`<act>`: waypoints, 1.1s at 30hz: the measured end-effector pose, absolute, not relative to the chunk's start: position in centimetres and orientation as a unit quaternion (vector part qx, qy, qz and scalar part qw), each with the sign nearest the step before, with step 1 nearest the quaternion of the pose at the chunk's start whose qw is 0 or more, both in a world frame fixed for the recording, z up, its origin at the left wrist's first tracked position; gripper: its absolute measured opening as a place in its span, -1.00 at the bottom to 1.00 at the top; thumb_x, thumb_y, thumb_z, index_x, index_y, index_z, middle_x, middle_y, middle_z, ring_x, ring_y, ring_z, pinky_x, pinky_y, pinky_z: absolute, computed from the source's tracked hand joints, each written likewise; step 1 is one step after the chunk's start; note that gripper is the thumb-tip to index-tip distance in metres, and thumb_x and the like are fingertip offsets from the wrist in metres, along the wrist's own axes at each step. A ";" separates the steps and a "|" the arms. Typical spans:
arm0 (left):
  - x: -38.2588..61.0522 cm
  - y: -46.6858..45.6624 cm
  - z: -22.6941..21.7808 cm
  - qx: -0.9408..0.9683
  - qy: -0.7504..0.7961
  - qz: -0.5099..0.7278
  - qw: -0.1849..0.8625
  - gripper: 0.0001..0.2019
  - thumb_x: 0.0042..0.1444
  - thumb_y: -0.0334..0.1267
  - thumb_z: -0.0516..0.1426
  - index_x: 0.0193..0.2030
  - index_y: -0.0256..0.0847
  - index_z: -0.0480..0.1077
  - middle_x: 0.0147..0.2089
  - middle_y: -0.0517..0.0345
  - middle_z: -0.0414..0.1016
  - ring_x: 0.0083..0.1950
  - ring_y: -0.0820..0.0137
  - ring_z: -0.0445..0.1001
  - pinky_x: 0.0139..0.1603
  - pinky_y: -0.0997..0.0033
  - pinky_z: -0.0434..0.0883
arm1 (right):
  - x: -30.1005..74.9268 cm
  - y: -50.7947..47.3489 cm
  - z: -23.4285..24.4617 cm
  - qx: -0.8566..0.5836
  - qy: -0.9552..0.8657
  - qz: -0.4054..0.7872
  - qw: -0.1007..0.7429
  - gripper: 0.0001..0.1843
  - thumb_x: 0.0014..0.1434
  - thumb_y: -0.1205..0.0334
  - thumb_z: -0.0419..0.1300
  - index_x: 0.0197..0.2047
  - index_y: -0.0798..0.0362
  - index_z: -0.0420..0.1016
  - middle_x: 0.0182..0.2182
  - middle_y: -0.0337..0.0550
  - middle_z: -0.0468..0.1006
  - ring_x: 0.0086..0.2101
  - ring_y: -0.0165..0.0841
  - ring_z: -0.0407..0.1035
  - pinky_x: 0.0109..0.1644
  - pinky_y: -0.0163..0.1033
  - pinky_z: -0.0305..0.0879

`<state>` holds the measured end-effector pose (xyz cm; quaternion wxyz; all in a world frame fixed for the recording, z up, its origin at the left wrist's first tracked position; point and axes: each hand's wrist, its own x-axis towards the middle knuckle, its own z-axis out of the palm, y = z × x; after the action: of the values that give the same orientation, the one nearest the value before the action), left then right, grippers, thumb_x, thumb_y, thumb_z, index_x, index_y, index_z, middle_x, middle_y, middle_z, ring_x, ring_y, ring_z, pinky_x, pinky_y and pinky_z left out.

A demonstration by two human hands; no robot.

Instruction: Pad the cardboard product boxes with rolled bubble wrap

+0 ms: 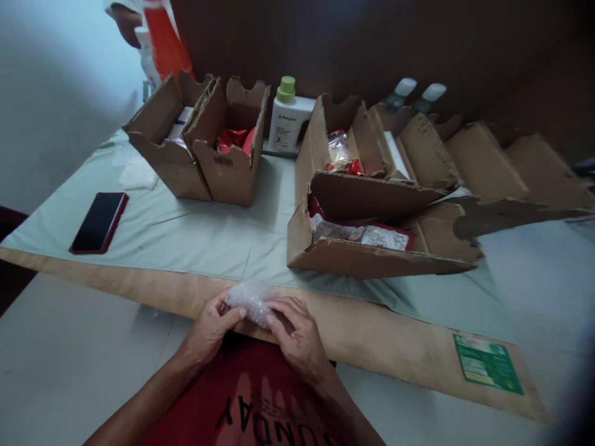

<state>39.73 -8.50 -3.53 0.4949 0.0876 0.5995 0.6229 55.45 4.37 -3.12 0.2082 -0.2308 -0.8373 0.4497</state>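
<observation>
A crumpled piece of bubble wrap (253, 305) is held between both hands near the front edge of the table. My left hand (216, 322) pinches its left end, thumb on top. At the right end, my right hand (295, 328) has its fingers and thumb closed on the same wrap. Whether anything lies inside the wrap I cannot tell. Beyond the hands, to the right, stands a long cardboard box (385, 263) with red and white packets (362, 235) in it.
More cardboard boxes (227, 179) with packets stand behind. A white bottle with a green cap (284, 124) is between them. A phone (99, 222) and folded bubble wrap (138, 175) lie at left. A green label (488, 364) is on the table's right front edge.
</observation>
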 end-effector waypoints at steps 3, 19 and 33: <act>40.1 -8.5 -3.5 0.153 0.621 0.592 0.491 -0.68 -0.03 -0.13 0.37 -0.19 -0.25 0.51 -0.34 0.23 0.50 -0.30 0.44 0.40 -0.24 0.51 0.38 | 56.9 4.8 -3.0 -0.285 -0.801 0.476 0.224 -0.50 0.22 0.10 0.30 0.21 -0.02 0.47 0.16 0.02 0.55 0.11 -0.12 0.46 0.18 -0.02 0.40; 38.2 -2.5 -1.7 0.397 0.590 0.596 0.373 -0.65 0.21 -0.05 0.28 0.07 -0.15 0.48 -0.06 -0.04 0.64 0.01 0.20 0.59 0.09 0.25 0.48 | 65.0 18.4 13.2 -0.290 -0.868 0.017 0.402 -0.78 0.22 0.19 0.40 -0.05 -0.12 0.61 -0.25 -0.26 0.70 -0.35 -0.38 0.55 -0.23 -0.31 0.45; 38.3 1.5 -4.9 0.465 0.670 0.542 0.200 -0.88 0.16 -0.33 0.21 -0.18 -0.15 0.56 -0.28 0.08 0.64 -0.26 0.31 0.63 -0.24 0.43 0.57 | 51.1 27.1 12.7 -0.162 -0.980 -0.030 -0.108 -0.92 0.20 0.36 0.26 -0.31 0.03 0.59 -0.46 -0.19 0.65 -0.54 -0.39 0.41 -0.47 -0.28 -0.09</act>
<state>38.33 1.52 -4.92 0.1999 0.4651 0.6705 0.5424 51.08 27.09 12.71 -0.1077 -0.1623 -0.9804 -0.0298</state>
